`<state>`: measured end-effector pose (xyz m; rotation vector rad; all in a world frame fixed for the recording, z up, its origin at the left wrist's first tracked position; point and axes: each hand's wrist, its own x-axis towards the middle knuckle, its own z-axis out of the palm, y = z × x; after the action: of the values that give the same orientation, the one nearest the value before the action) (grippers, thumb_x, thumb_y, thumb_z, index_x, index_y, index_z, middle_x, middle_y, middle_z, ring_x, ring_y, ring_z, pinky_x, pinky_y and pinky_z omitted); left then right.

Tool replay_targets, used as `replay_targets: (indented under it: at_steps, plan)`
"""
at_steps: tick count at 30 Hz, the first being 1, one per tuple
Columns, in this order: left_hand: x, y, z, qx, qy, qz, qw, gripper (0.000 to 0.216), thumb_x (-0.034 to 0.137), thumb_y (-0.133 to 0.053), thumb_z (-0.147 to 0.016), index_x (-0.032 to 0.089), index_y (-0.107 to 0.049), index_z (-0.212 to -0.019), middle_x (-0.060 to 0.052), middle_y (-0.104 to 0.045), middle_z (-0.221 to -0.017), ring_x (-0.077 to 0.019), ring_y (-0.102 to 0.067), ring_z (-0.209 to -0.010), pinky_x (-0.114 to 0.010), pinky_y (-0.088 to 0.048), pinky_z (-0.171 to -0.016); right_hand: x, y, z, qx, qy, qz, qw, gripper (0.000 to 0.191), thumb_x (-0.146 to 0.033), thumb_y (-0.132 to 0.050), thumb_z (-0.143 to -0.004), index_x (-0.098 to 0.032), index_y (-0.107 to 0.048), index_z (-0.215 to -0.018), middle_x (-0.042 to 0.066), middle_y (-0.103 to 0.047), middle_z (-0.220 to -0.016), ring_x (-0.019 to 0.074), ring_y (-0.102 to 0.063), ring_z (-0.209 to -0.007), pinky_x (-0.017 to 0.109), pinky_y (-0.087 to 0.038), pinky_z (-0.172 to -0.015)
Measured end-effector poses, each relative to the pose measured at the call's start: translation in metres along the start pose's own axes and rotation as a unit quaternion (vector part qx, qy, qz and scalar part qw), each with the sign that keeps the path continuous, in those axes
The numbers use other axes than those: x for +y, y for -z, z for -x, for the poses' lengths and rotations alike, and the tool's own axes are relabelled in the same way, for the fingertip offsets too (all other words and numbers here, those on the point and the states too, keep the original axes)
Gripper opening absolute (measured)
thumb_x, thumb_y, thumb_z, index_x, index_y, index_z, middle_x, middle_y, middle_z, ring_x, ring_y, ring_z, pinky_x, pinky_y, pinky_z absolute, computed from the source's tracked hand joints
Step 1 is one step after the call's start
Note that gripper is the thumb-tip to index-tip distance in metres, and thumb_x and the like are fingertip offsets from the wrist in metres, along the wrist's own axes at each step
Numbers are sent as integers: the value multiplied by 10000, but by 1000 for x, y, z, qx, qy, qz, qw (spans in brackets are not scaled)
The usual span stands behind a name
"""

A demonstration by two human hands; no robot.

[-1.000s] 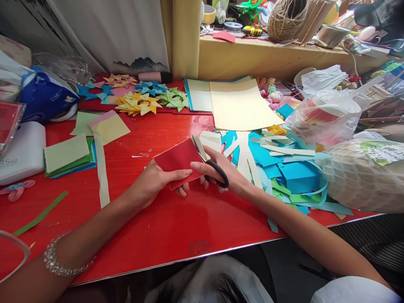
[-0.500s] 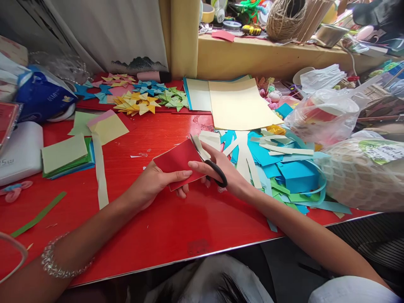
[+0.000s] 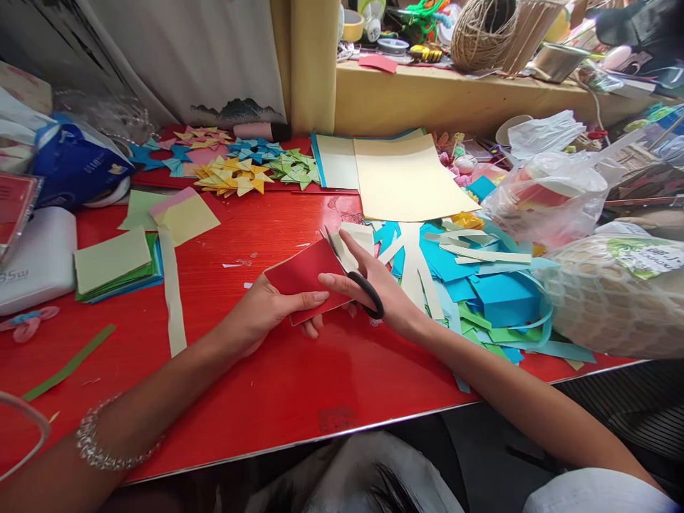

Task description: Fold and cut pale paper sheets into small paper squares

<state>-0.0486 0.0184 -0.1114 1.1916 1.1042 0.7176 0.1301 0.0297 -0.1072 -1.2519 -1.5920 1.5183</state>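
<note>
Over the middle of the red table [image 3: 240,399], my left hand [image 3: 267,306] pinches a piece of red paper [image 3: 304,274], thumb on top and fingers underneath. My right hand [image 3: 385,285] is closed on a pair of scissors [image 3: 368,291] with black handles. The metal blades lie along the red paper's right edge, pointing away from me. Pale paper shows just right of the blades; whether it is joined to the red piece I cannot tell. Part of the handles is hidden by my right fingers.
Blue, green and cream paper scraps [image 3: 481,292] cover the right side, beside a netted bag [image 3: 614,299]. Cream sheets [image 3: 400,178] lie at the back. Folded paper stars [image 3: 232,177] sit at the back left. A stack of cut paper [image 3: 113,260] and a white device [image 3: 40,260] are left.
My left hand and the red paper have shifted slightly right. The forefinger of my right hand now stretches up more beside the blades. Both hands keep their hold.
</note>
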Motion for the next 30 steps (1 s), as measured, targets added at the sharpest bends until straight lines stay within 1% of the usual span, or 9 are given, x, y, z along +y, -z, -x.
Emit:
replay_targets:
  at_steps: [4, 9, 12, 15, 17, 19, 23, 26, 30]
  plan:
    - [-3, 1, -1, 3, -11, 3, 1000, 240, 303, -661, -761, 152, -633, -576, -16, -643, -504, -143, -599, -469, -236, -482, -513, 0, -2, 1, 15, 0, -7, 1000, 906, -501, -674, -750, -234, -209, -1481, -83, -458, -497, 83, -406, -422, 206, -318, -407]
    - [-3, 2, -3, -6, -14, 13, 1000, 202, 295, -665, -759, 155, -638, -616, -11, -645, -509, -149, -612, -480, -246, -498, -537, 1, -1, -2, 25, -8, 16, 1000, 930, -512, -681, -732, -250, -197, -1482, -75, -459, -524, 108, -442, -454, 225, -337, -422]
    - [-2, 1, -2, -13, -3, 22, 1000, 154, 278, -673, -754, 155, -647, -664, -5, -652, -514, -144, -607, -460, -242, -499, -525, 4, 1, -2, 25, 12, 22, 999, 804, -523, -678, -726, -267, -339, -1410, -81, -442, -534, 98, -406, -458, 223, -329, -428]
    - [-3, 0, -1, -10, 7, 41, 999, 153, 280, -682, -747, 151, -649, -670, -11, -661, -522, -147, -612, -463, -245, -510, -526, 7, 0, -2, 23, 35, -2, 999, 441, -557, -661, -721, -200, -604, -974, -68, -423, -542, 75, -372, -453, 218, -298, -417]
    - [-3, 0, -2, -19, 28, 56, 998, 157, 276, -695, -732, 148, -650, -654, -20, -668, -526, -155, -621, -475, -251, -522, -530, 8, -2, -2, 27, 42, -13, 999, 426, -585, -650, -712, -183, -517, -664, -66, -376, -519, 63, -356, -435, 219, -267, -403]
    - [-3, 2, -3, -32, 52, 61, 996, 154, 264, -707, -718, 142, -654, -640, -30, -671, -524, -156, -625, -473, -249, -528, -532, 11, -2, -5, 37, 44, -14, 998, 490, -606, -636, -711, -191, -416, -572, -68, -345, -495, 62, -360, -421, 222, -257, -401]
    - [-1, 13, -8, -27, 64, 54, 996, 134, 254, -717, -705, 137, -680, -650, -39, -676, -532, -138, -606, -437, -224, -508, -490, 15, 9, -14, 53, 48, 4, 997, 455, -620, -561, -768, -180, -511, -664, -51, -413, -500, 75, -387, -432, 229, -285, -430]
    - [0, 22, -12, 24, 47, 67, 996, 169, 261, -721, -694, 135, -681, -589, -46, -670, -530, -132, -601, -450, -220, -504, -502, 15, 25, -20, 94, 52, 101, 989, 480, -593, -613, -740, -171, -597, -969, -45, -464, -559, 93, -408, -481, 236, -291, -468]
    - [0, 25, -15, 124, -16, 104, 987, 192, 246, -708, -692, 151, -679, -527, -30, -656, -533, -114, -588, -485, -212, -501, -535, 9, 39, -20, 134, 33, 307, 942, 746, -548, -655, -712, -174, -434, -1318, -28, -526, -597, 143, -450, -537, 264, -296, -509]
